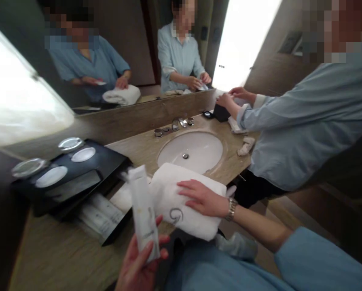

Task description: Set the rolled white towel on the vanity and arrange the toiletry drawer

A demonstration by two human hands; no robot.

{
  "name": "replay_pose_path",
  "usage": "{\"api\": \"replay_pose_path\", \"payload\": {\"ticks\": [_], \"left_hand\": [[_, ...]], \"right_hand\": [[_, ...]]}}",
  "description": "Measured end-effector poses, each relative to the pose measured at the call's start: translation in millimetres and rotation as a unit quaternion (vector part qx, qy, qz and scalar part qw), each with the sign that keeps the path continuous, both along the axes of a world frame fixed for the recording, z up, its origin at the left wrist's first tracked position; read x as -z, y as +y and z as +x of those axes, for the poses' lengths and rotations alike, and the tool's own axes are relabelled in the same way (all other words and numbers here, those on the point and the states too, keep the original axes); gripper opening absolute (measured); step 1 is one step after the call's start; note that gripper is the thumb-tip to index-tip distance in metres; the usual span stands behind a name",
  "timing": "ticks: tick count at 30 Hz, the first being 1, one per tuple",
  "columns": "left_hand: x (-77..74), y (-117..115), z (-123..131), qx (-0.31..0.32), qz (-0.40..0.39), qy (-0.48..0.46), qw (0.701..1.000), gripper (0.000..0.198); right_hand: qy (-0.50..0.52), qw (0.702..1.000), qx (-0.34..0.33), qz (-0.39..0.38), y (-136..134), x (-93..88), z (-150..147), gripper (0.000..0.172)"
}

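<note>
My left hand [142, 260], low in the middle of the view, is closed on a long white printed packet [143, 216] held upright between thumb and fingers. What the packet contains cannot be seen. My right hand [202, 198], with a metal watch on the wrist, lies flat with fingers spread on a folded white towel [165, 184]. The towel bears a dark embroidered letter and sits at the front edge of the counter, by the sink. Left of the packet, a dark tray or drawer [115, 234] contains several similar white packets [100, 216].
A black amenity box [108, 155] with glasses and white discs stands left. An oval sink [195, 149] and chrome faucet [176, 124] are mid-counter. At right, a co-worker [290, 109] handles a dark tissue box [221, 112]; a crumpled cloth [246, 146] lies nearby. A mirror [120, 24] reflects both people.
</note>
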State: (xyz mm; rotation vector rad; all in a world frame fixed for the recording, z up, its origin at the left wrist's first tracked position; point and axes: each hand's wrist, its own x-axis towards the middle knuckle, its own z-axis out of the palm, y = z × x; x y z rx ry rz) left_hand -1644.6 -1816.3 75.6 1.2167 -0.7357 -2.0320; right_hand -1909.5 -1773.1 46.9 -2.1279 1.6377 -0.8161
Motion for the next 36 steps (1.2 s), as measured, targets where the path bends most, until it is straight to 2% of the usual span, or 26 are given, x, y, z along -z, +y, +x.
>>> {"api": "replay_pose_path", "payload": {"ticks": [3,5,6,8,9,11,14,17,21,25,29,32,36], "left_hand": [[-7.7,36,-55,0.025,-0.009,0.071,0.997,0.037],[-3.0,60,-89,0.035,-0.021,0.103,0.994,0.035],[1.3,74,-106,0.031,-0.030,0.108,0.993,0.034],[11.6,106,-139,0.007,-0.049,0.107,0.993,0.032],[16.6,124,-155,-0.009,-0.057,0.099,0.993,0.033],[24.2,161,-184,-0.048,-0.070,0.072,0.994,0.034],[27.0,210,-215,-0.104,-0.071,0.029,0.992,0.033],[24.1,248,-228,-0.160,-0.051,0.020,0.986,0.030],[23.8,294,-229,-0.263,-0.037,0.004,0.964,0.034],[21.8,354,-231,-0.335,-0.055,-0.013,0.941,0.039],[13.2,432,-236,-0.405,-0.038,0.027,0.913,0.032],[9.2,501,-239,-0.479,-0.021,0.085,0.873,0.037],[10.6,584,-246,-0.547,-0.011,0.138,0.826,0.043]], "right_hand": [[-0.184,0.980,0.076,0.008,22,-9.8,-30,0.026],[-0.315,0.942,0.093,0.063,33,-11.6,-52,0.023],[-0.384,0.915,0.077,0.094,39,-11.1,-60,0.027],[-0.500,0.851,0.016,0.159,50,-8.9,-67,0.051],[-0.533,0.825,-0.008,0.191,55,-7.7,-67,0.059],[-0.542,0.804,-0.019,0.245,65,-5.2,-65,0.057],[-0.502,0.817,-0.013,0.283,78,-0.9,-66,0.042],[-0.494,0.812,-0.042,0.307,98,5.0,-65,0.046],[-0.512,0.758,-0.121,0.385,145,10.9,-54,0.054],[-0.481,0.714,-0.181,0.475,195,16.3,-40,0.057],[-0.487,0.690,-0.188,0.501,249,22.4,-24,0.060],[-0.473,0.658,-0.230,0.539,302,24.6,-15,0.058],[-0.440,0.681,-0.279,0.516,373,24.5,-9,0.056]]}}
